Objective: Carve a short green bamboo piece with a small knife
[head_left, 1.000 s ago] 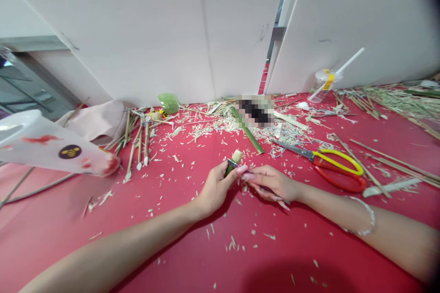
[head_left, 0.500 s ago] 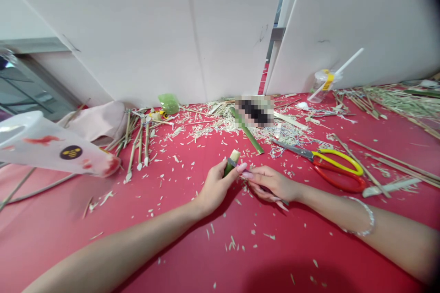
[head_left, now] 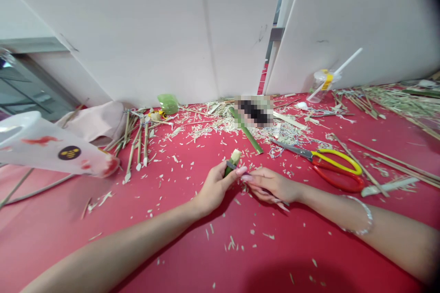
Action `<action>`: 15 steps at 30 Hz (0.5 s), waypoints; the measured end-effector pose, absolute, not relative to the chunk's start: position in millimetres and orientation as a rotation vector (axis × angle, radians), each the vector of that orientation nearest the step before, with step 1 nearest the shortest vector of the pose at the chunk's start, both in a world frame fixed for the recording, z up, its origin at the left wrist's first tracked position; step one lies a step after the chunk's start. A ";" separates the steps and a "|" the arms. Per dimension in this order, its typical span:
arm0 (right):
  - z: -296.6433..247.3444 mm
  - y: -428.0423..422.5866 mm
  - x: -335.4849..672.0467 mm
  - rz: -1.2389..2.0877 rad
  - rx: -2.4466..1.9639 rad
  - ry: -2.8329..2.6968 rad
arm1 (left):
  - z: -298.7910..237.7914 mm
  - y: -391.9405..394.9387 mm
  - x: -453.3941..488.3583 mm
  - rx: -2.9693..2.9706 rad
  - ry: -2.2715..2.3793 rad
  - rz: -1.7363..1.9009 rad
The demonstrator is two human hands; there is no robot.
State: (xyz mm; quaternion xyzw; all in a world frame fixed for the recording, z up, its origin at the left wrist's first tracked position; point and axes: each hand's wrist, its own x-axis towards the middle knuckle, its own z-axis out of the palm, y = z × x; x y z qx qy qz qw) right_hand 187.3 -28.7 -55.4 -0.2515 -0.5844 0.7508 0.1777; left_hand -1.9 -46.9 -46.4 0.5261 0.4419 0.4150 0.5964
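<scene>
My left hand (head_left: 215, 187) is closed around a short green bamboo stick (head_left: 235, 157), whose whittled pale end points up and away from me. Across the stick, just above the left fingers, lies a dark flat blade (head_left: 230, 165). It belongs to a slim knife whose back end shows beneath my right hand (head_left: 270, 185), which is closed on it. The left thumb and the right fingertips meet near the blade. Most of the knife is hidden by the fingers. Pale shavings (head_left: 232, 242) are scattered on the red table around both hands.
Scissors (head_left: 337, 165) with yellow and red handles lie right of my hands. A green bamboo strip (head_left: 252, 139) and a shavings heap are ahead. At left are a tilted plastic cup (head_left: 51, 144) and tied sticks (head_left: 139, 146). White panels (head_left: 154, 32) stand behind; another cup (head_left: 321, 87) is back right.
The blade has shifted slightly down the bamboo stick toward my left fingers, so more of the whittled end shows above it. Both hands stay in nearly the same place.
</scene>
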 end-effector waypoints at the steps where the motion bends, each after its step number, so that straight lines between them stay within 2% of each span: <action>1: -55.7 -29.6 187.2 2.102 -0.727 -1.663 | -45.7 -46.6 -1.9 1.223 1.036 0.961; 15: -52.7 -38.5 181.1 1.968 -0.793 -1.639 | -43.5 -46.3 -3.3 1.334 1.193 1.027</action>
